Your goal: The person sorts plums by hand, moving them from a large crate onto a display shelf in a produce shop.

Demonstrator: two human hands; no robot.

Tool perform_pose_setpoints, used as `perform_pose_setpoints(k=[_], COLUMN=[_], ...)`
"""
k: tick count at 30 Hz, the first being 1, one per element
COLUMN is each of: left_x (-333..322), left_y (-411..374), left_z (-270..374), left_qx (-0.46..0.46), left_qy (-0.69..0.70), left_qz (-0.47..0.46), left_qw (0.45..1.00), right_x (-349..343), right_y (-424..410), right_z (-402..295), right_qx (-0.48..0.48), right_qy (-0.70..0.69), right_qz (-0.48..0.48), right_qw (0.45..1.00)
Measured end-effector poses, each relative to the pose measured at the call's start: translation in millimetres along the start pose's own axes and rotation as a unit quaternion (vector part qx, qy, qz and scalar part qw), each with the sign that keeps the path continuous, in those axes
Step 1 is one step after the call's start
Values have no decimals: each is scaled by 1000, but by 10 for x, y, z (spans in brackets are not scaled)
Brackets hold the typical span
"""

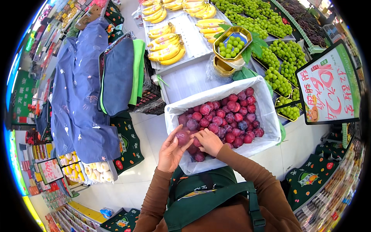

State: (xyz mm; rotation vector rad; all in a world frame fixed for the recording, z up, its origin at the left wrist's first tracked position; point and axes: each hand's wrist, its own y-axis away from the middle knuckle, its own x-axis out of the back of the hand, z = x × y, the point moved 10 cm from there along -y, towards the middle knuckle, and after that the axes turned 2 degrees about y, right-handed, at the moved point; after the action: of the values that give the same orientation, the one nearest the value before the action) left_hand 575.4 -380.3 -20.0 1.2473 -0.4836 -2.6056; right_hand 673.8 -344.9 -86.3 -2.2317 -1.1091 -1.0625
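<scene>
A white-lined box [269, 116] full of red and purple plums [220, 121] sits right before me. My left hand [171, 149] holds one round reddish plum [182, 137] between thumb and fingers, over the box's near left corner. Close beside it, my right hand [209, 141] reaches down over the fruit. Its fingertips touch a plum [197, 142] at the left side of the pile. Whether they grip that plum is hidden by the fingers.
Behind the box are banana bunches [166, 47] on a white display, gold trays [232, 43] with loose green grapes, and green grape bunches [278, 75]. A price sign [329, 84] stands at right. A blue cloth [81, 95] covers a stand at left, beside folded dark fabric [118, 78].
</scene>
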Motion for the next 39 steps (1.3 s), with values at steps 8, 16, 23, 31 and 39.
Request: perform_pose_setpoints(k=[8,16,23,31,39], left_x=[-59,-650,-384,249,304], left_y=[111,27,-88,-51,-408], left_z=[406,333,107,-191,-366], left_qx=[-238,-291,-248,-174,-186], left_qy=[-553,-632,-593,-581,-663], left_qz=[10,-69,17,225,261], left_qw=[799,714,766,762,676], right_x=[329,463,960,1901,1543], right_y=[187,257,535,403,-1448], right_z=[-4,-244,559,1684,1999], right_qx=[-186,-218,-201,-226,-29], right_qy=[-436,-719,-794,-496,-123], right_qz=[-16,27,108,139,-45], right_qw=[880,659,564,826,991])
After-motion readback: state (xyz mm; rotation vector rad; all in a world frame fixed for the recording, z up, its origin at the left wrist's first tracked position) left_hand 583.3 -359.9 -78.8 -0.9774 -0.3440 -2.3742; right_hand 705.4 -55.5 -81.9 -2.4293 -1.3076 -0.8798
